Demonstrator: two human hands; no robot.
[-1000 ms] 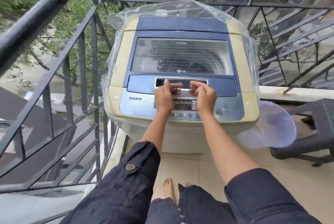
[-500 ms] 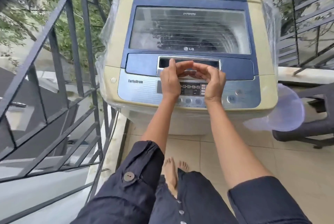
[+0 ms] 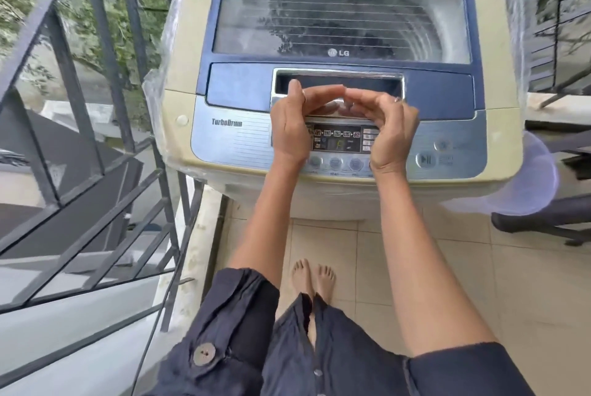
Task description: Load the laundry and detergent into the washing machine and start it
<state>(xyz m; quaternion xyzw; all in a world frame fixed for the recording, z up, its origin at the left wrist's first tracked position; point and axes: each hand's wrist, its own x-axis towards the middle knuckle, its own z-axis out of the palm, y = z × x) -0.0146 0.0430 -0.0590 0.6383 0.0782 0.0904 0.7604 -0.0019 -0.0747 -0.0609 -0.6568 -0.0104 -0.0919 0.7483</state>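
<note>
Curling over the chrome handle (image 3: 339, 75) at the lid's front edge, both hands are hiding the grip itself. Left hand (image 3: 292, 127) and right hand (image 3: 388, 130) are covering the display's sides; plastic sheeting (image 3: 160, 82) is draping the washing machine (image 3: 182, 53).

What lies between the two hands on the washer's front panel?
In the head view, the lit display panel shows between the left hand and right hand, with the silver lid handle above it.

I have only the one view, a wide-angle head camera looking forward and steeply down over the person's forearms at the washing machine (image 3: 339, 82), near enough that its top fills the upper frame. Edges bow (the railing (image 3: 96, 127) at left curves), and bare feet (image 3: 313, 277) show directly below on the tiled floor (image 3: 447, 267).
</note>
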